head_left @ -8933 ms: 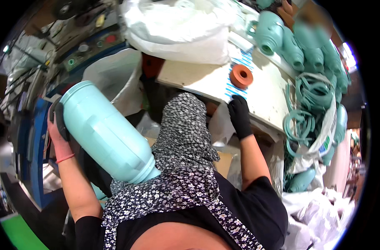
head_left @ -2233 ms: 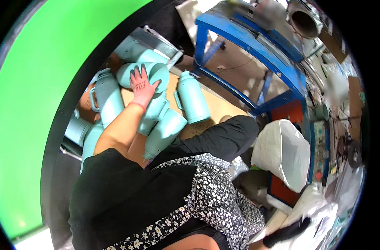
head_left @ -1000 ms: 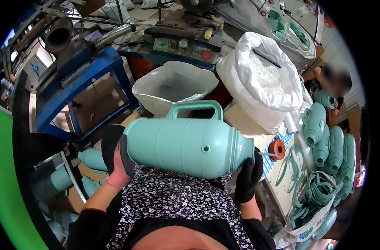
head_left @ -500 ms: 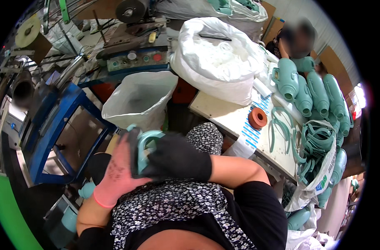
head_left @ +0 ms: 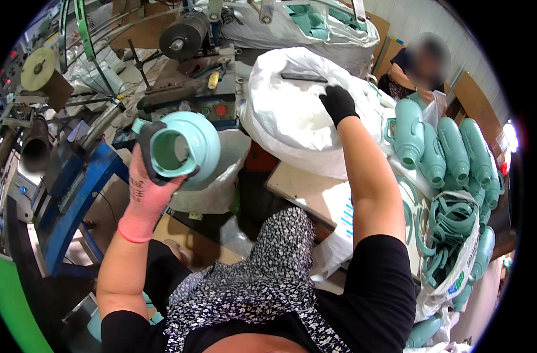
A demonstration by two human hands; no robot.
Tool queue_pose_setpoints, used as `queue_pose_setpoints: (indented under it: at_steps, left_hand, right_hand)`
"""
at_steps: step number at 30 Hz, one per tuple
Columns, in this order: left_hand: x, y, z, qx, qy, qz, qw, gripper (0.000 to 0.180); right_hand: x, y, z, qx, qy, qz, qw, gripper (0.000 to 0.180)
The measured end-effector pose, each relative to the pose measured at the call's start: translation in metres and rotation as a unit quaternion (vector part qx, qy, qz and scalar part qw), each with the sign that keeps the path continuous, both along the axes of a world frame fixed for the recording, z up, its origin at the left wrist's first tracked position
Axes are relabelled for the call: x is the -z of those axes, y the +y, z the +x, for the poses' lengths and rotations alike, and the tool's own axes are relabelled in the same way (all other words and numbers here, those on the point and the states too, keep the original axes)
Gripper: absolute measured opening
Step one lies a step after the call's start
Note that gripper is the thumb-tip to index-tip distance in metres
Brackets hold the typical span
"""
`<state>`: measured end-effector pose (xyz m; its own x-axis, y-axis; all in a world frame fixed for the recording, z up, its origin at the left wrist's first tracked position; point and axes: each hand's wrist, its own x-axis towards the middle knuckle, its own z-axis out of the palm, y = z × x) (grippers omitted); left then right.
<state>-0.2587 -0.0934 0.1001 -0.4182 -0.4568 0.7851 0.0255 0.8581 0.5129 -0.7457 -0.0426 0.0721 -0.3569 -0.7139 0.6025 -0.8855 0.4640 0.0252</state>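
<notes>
My left hand (head_left: 146, 182), in a pink glove with dark fingers, grips a mint-green plastic flask shell (head_left: 207, 144) around its end. The shell's round opening faces me, and a handle shows at its upper left. On the right, my arm is stretched forward; my right hand (head_left: 340, 106), gloved in black, is over the large white sack (head_left: 265, 120). Its fingers look parted, reaching toward the whitish translucent pieces (head_left: 301, 115) inside, and nothing shows in them. A dark flat bar (head_left: 304, 77) lies across the sack's contents.
Several mint-green flask shells (head_left: 408, 132) lie at the right, beside a bag of green handles and straps (head_left: 451, 215). A smaller white sack (head_left: 230, 156) stands behind my left hand. At left is a blue metal frame (head_left: 74, 217). Another person (head_left: 401, 73) sits at the far right.
Both hands were together in front of me at the flask shell. The left has lifted it forward and left; the right has let go and moved out to the large sack.
</notes>
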Motion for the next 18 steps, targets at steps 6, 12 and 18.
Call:
queue_pose_setpoints:
  at_steps: [6, 12, 18]
  left_hand:
    - [0.000, 0.017, 0.002, -0.046, 0.010, -0.024, 0.999, 0.080]
    - [-0.018, 0.064, 0.053, -0.037, -0.044, -0.023, 0.998, 0.085]
    - [0.028, 0.103, 0.075, 0.094, -0.251, 0.203, 0.942, 0.084]
  right_hand:
    - [0.002, -0.013, 0.006, 0.156, -0.037, -0.024, 0.987, 0.027]
    - [-0.026, 0.029, 0.033, -0.155, -0.123, -0.156, 0.968, 0.017]
    - [-0.003, 0.112, 0.235, -0.344, -0.298, -0.116, 0.883, 0.029]
